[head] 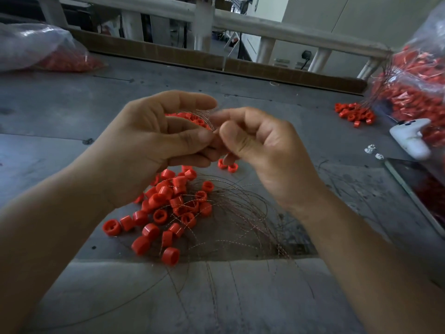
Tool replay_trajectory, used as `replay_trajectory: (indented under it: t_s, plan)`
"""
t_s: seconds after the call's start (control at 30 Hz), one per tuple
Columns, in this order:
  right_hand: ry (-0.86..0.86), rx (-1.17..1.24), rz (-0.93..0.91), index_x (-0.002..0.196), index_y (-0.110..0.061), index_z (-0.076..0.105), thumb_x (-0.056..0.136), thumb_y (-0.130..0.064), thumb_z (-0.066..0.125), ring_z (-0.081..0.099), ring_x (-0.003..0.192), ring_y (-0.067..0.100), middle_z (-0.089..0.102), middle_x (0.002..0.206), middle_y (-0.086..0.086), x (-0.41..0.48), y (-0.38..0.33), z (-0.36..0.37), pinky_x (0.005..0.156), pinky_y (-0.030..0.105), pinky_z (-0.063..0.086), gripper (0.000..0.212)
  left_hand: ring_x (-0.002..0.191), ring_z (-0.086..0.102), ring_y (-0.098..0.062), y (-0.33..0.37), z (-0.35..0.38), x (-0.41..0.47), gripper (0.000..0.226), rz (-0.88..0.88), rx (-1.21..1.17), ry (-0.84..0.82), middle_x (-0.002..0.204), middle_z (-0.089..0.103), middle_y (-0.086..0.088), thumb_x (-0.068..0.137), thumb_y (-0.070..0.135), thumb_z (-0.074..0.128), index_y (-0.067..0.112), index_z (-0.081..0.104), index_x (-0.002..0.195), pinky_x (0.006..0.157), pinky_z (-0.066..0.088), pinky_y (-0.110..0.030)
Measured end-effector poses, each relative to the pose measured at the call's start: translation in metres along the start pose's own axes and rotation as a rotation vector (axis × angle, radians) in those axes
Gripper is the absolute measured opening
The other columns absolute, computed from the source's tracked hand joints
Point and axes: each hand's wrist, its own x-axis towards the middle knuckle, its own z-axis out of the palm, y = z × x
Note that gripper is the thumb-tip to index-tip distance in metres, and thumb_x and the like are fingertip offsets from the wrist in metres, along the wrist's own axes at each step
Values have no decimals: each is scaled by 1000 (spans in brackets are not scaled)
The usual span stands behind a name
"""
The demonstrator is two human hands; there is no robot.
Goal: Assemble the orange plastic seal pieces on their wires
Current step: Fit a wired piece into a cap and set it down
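My left hand (154,138) and my right hand (255,143) meet above the grey table, fingertips touching. Both pinch thin twisted wire (207,118) that fans out between them; what else sits between the fingertips is hidden. Below my hands lies a pile of orange plastic seal pieces (168,208), short round caps, mixed with a tangle of loose wires (240,213). A second group of orange pieces (190,118) shows behind my left fingers. Two more orange pieces (227,166) lie just under my right hand.
A clear bag of orange parts (414,92) stands at the right, with a small heap of orange pieces (354,114) beside it. Another bag (36,49) lies far left. A white controller (411,138) and a dark tablet (423,196) rest at the right edge. A cardboard strip (168,54) borders the table's back.
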Motion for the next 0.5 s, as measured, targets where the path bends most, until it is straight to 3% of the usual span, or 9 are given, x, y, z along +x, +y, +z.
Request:
replay_trajectory:
  t_s: [0.1, 0.23, 0.37, 0.5]
  plan:
    - [41, -153, -98, 98, -13, 66, 81, -12, 63, 59, 69, 5, 61, 82, -5, -2, 3, 3, 63, 18, 47, 17, 73, 70, -20, 0, 0, -1, 44, 6, -3, -27, 82, 72, -12, 50, 38, 80, 26, 72, 92, 60, 54, -21]
    - [107, -231, -162, 101, -10, 64, 71, -15, 72, 66, 74, 14, 65, 82, 0, -4, 3, 9, 67, 34, 56, 32, 66, 68, -16, -1, 0, 0, 53, -3, 88, -39, 78, 71, -8, 44, 58, 81, 32, 72, 89, 53, 52, -20]
    - [80, -295, -215, 86, -11, 62, 64, -13, 78, 67, 75, 17, 66, 81, 2, -4, 2, 10, 67, 38, 56, 27, 57, 65, -17, -3, 3, 1, 43, 31, 201, -30, 69, 69, -8, 46, 38, 84, 30, 72, 87, 50, 51, -21]
    - [51, -217, -151, 100, -15, 63, 65, -14, 76, 65, 81, 16, 62, 92, -2, -2, 0, 10, 74, 36, 56, 37, 64, 69, -17, -2, -7, 3, 45, 69, 255, -27, 76, 72, -4, 48, 30, 86, 28, 71, 91, 55, 53, -19]
